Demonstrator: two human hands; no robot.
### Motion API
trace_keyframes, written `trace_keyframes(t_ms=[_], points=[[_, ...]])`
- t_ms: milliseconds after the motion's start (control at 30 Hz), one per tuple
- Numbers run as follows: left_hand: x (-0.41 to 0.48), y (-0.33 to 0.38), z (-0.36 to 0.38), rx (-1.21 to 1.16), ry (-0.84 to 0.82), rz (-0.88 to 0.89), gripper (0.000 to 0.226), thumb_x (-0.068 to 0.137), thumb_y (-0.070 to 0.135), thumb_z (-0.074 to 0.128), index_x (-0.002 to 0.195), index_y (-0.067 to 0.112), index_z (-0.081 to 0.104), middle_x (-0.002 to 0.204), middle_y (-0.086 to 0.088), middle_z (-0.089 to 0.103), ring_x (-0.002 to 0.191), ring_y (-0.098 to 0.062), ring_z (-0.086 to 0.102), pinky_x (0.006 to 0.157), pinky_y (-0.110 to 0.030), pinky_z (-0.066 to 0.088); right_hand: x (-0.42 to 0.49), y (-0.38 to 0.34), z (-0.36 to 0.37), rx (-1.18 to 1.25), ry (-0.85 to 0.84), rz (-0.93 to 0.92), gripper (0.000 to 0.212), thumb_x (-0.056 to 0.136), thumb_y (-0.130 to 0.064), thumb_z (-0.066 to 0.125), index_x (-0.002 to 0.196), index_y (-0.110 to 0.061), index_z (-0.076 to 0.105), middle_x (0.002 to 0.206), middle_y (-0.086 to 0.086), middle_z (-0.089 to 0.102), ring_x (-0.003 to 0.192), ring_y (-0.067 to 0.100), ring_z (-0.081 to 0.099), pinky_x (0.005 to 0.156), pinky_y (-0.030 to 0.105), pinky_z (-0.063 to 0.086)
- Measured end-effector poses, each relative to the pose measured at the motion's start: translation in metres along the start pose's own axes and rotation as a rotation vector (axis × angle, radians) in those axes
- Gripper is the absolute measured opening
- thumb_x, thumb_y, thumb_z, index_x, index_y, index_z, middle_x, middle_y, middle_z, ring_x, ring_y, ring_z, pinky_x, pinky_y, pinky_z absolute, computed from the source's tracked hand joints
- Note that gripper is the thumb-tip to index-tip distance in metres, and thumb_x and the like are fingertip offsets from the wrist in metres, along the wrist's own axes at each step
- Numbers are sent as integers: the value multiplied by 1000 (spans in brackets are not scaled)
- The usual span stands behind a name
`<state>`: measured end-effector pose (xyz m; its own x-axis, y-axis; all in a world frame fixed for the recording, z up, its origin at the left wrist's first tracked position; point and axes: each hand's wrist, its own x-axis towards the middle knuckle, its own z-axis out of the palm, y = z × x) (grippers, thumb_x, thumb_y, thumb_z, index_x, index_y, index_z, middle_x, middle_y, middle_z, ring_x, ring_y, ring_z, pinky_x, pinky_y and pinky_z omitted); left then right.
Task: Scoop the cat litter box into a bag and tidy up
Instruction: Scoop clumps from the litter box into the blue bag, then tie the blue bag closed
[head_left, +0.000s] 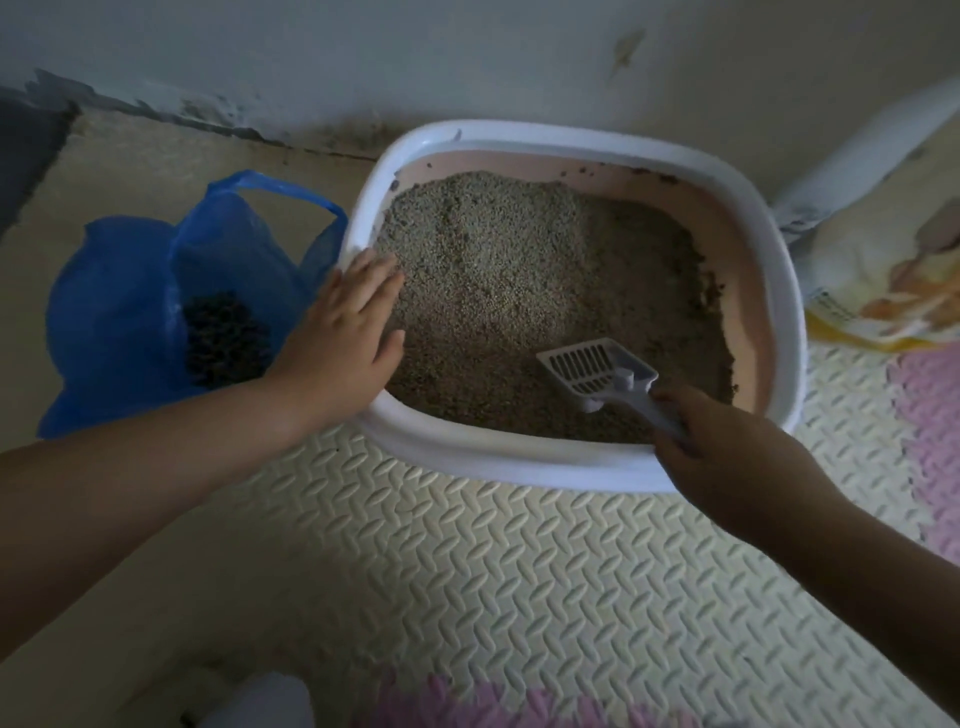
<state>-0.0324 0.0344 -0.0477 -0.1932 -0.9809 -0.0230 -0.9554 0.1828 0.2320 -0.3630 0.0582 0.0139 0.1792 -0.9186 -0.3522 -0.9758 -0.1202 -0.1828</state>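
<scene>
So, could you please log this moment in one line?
left hand on box rim | right hand holds scoop | bag open beside box

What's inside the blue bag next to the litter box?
A dark pile of pellets shows inside the blue bag. What lies beneath that pile, and in the bag's corner behind the left hand, is covered.
</scene>
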Motion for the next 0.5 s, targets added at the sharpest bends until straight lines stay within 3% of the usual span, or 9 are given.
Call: trace_keyframes(t_ms=[200,367,500], points=[[0,1,3,-1,26,3,64,89,34,28,145,2,31,155,-11,23,145,-25,11,118,-41,6,-6,-6,0,-284,-1,-90,30,94,-41,34,118,-25,43,69,-10,51,61,13,54,51,26,39],[0,1,3,-9,53,13,64,89,35,27,143,0,33,153,-13,25,144,-27,14,118,-42,9,-5,-9,-5,-382,-28,-185,33,95,-47,30,115,-25,44,65,-11,45,61,12,52,54,25,44],[-2,1,1,-35,38,16,63,91,33,32,145,0,29,155,-11,22,145,-25,10,118,-43,10,-5,-7,-11,-456,14,-201,43,93,-56,29,120,-26,43,82,-10,60,75,12,62,55,24,43]])
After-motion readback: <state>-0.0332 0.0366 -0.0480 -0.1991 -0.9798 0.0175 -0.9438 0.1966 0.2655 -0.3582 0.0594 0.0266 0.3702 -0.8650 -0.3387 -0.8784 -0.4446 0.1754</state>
